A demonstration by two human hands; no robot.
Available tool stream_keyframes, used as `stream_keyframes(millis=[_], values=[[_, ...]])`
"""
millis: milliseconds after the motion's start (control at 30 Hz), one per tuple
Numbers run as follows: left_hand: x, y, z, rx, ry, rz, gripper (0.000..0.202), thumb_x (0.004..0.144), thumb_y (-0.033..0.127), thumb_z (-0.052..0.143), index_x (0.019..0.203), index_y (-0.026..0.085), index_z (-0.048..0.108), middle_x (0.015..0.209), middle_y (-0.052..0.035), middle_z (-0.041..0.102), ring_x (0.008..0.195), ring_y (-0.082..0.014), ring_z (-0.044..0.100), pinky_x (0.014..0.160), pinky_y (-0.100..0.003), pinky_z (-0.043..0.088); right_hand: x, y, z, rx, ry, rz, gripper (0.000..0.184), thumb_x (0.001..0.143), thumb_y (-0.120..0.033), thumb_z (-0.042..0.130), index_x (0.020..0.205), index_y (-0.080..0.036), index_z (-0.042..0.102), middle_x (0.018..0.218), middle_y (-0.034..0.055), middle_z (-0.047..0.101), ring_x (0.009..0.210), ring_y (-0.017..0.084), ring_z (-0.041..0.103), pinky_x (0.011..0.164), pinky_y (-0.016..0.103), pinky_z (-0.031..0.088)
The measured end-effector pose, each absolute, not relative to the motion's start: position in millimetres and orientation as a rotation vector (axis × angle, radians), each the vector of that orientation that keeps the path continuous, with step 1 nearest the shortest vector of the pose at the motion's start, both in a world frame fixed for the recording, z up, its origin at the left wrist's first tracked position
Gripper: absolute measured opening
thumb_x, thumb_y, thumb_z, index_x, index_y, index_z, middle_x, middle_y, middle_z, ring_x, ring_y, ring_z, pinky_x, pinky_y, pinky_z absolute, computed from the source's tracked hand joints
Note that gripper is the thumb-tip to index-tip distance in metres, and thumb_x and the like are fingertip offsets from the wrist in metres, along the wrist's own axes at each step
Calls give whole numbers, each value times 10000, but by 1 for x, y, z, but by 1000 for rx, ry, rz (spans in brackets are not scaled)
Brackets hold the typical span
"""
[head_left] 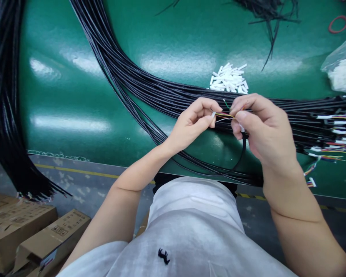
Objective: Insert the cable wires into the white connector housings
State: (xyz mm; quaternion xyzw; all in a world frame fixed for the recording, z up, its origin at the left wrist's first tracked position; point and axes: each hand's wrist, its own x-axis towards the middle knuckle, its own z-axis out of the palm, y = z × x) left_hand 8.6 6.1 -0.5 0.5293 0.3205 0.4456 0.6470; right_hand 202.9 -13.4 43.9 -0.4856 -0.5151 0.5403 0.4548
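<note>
Between finger and thumb, my left hand [194, 121] pinches a small white connector housing [213, 114]. Thin coloured wires [225, 115] run from it to my right hand [261, 123], whose fingers are closed on them. A black cable [243, 148] with a white sleeve at its end hangs in a loop below the right hand. One green wire [225, 104] sticks up loose between the hands. Both hands are above a thick bundle of black cables [161, 86] lying across the green table. The tips of the wires in the right hand are hidden by its fingers.
A pile of white connector housings [228, 79] lies behind the bundle. At the right are stripped cable ends [340, 132] and a plastic bag of white parts [344, 71]. More black cables [5, 96] hang over the left table edge, above cardboard boxes [50, 238].
</note>
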Motion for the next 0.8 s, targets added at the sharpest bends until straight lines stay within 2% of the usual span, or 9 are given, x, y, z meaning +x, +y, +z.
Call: stream_keyframes(millis=[100,300,467,600,700,800], values=[[8,6,-2,1176,728,999,364,944,564,749,1073,234,665,762,29,630,755,-111,646,750,-298,547,205,-10,45,-1140,-1094,1493,190,907,-339,819,779,-241,718,881,4,635,553,89,519,414,259,380],[8,6,0,1133,799,974,295,966,494,714,1074,225,662,771,25,650,733,-97,627,679,-254,510,207,-7,46,-1175,-980,1498,190,875,-395,872,834,-242,768,891,9,690,585,107,650,427,242,477],[8,8,0,1127,806,990,247,958,437,708,1057,215,665,757,24,653,719,-89,623,659,-240,503,207,-5,45,-1174,-994,1534,256,879,-455,860,817,-243,732,884,9,664,597,118,625,440,267,474],[9,8,3,1103,796,961,291,953,483,720,1041,212,661,761,26,659,707,-78,621,648,-225,505,209,-5,45,-1159,-1082,1582,239,882,-440,844,769,-264,729,847,18,646,593,138,558,457,305,435],[11,5,7,1130,756,978,370,937,566,746,991,211,659,770,33,667,677,-63,616,630,-212,503,210,-6,44,-1150,-1234,1530,325,868,-451,854,666,-254,692,856,21,633,567,118,511,441,300,398],[12,1,9,1231,805,1030,407,910,605,772,982,213,689,843,24,709,708,-66,644,664,-219,530,211,-8,42,-1175,-1353,1426,366,869,-383,848,598,-241,648,829,20,607,650,135,554,475,283,404]])
